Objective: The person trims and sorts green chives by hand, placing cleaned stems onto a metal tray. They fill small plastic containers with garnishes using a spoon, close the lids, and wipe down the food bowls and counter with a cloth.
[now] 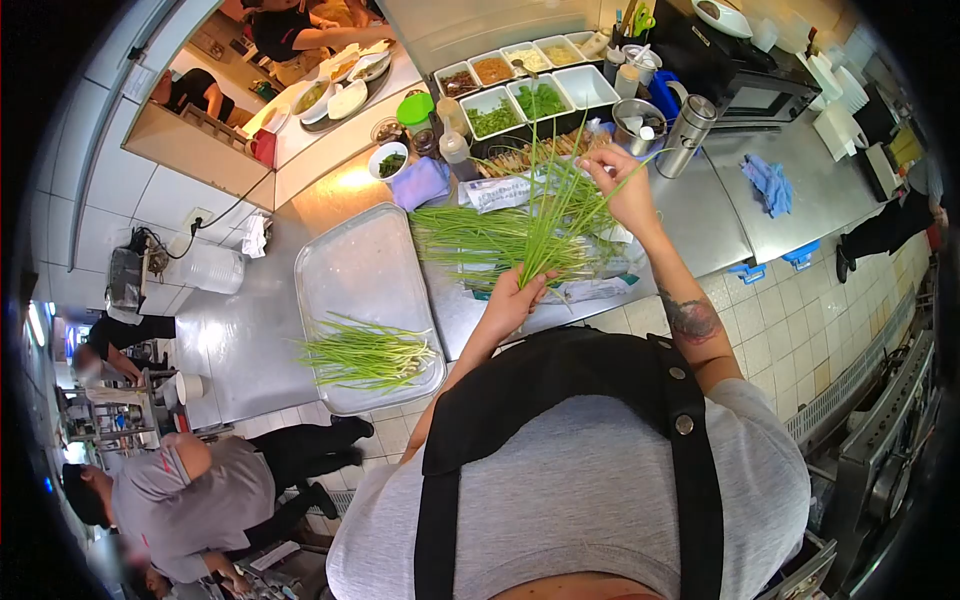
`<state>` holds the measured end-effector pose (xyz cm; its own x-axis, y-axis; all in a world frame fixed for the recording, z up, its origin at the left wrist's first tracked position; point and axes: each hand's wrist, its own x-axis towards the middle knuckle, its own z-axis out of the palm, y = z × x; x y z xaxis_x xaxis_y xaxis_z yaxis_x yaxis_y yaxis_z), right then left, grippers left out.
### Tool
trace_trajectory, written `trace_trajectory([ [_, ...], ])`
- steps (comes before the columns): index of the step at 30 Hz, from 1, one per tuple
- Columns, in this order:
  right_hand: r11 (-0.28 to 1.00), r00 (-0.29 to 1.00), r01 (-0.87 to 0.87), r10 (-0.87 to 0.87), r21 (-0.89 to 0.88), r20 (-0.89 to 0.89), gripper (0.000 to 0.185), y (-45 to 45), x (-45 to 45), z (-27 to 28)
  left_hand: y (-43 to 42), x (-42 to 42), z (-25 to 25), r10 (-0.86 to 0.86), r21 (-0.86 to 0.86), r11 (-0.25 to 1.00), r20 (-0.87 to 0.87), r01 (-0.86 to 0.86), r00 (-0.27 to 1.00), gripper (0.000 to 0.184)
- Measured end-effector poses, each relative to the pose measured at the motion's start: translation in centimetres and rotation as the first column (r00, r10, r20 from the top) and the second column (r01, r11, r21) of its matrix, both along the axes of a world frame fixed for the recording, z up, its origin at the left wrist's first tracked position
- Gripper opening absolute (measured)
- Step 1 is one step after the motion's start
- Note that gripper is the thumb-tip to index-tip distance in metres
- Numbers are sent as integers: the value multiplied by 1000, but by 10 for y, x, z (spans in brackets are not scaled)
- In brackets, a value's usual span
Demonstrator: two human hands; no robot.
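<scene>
Soft grey shirt [570,520] cloth lies nearest. Right of the metal tray [355,265], the left hand [515,300] is closed round a fanned bunch of slender green stalks [548,225]; the right hand [620,188] meets its tips, grip unclear. Sorting seems underway; the next move calls for a light pinch. On the smooth tray rests a white-ended stalk pile [365,352].
</scene>
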<state>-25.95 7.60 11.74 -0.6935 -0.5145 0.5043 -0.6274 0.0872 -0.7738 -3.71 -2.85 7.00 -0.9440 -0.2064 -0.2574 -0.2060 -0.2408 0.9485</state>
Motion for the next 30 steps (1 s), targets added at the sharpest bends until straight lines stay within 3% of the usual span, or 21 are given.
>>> trace_trajectory([
  [1,997,957,59,-43,47,-287,13,3,-4,3,0,0,1,8,11,1000,5,-8,1000,18],
  [4,961,850,221,-105,168,-517,10,14,-15,17,-4,4,-2,11,63,998,31,-13,999,18],
  [7,869,951,117,41,481,-305,19,30,-19,17,-3,7,-4,39,79,996,29,-42,999,18],
  [10,952,999,-20,29,305,-27,19,34,-19,3,-5,7,-5,39,85,996,31,-41,999,21],
  [11,976,985,-115,89,186,146,20,35,-19,0,-5,7,-4,48,71,996,43,-51,998,20],
  [13,967,856,-236,252,-92,451,21,39,-15,-4,-6,6,-3,68,44,997,71,-71,995,18],
  [16,941,683,-264,336,-210,649,19,47,-11,0,-8,4,-9,77,29,996,78,-79,994,18],
  [19,923,647,-243,383,-298,660,16,46,-10,4,-8,4,-9,94,19,995,96,-97,991,18],
  [22,942,793,-262,334,-211,509,11,43,-9,6,-6,4,-8,78,15,997,94,-80,993,21],
  [24,990,985,-124,116,63,126,8,43,-7,17,-5,5,-8,64,5,998,69,-64,996,21],
  [25,985,995,-14,31,170,-99,7,43,-4,21,-5,6,-8,58,1,998,59,-58,997,21],
  [28,930,873,250,-96,270,-478,11,45,-24,8,-7,11,-8,128,-172,979,79,-113,989,20],
  [30,862,933,248,-89,442,-349,16,53,-44,-17,-15,18,-7,247,-156,959,58,-236,967,18],
])
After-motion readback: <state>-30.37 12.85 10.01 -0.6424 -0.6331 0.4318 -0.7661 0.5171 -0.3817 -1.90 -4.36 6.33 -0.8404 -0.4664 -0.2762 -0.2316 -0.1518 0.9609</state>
